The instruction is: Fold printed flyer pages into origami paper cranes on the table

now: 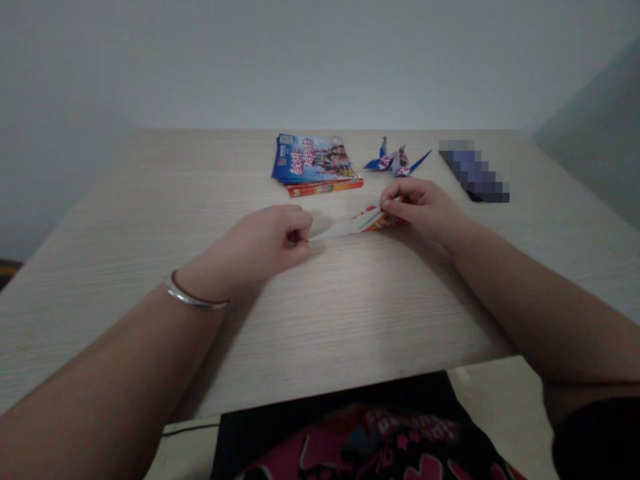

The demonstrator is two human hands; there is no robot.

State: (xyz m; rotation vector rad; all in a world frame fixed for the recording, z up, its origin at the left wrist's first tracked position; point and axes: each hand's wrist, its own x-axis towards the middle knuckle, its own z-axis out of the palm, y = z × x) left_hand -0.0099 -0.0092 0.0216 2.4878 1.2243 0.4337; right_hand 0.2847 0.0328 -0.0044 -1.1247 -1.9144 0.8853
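Observation:
A sheet of folded printed paper (369, 219), white with orange and red parts, stretches between my two hands just over the table. My left hand (273, 241) pinches its pale left tip between thumb and curled fingers. At the other end, the thumb and fingertips of my right hand (425, 208) are closed on the orange printed part. The right hand partly covers that end, so its full shape is hidden. Behind my right hand stand blue folded paper cranes (399, 161), close together.
A stack of printed leaflets (317, 160), blue on top with orange edges below, lies beyond my hands. A dark phone-like object (473, 172), blurred out, rests at the back right. The pale wood-grain table (320, 313) meets a white wall (320, 63) behind.

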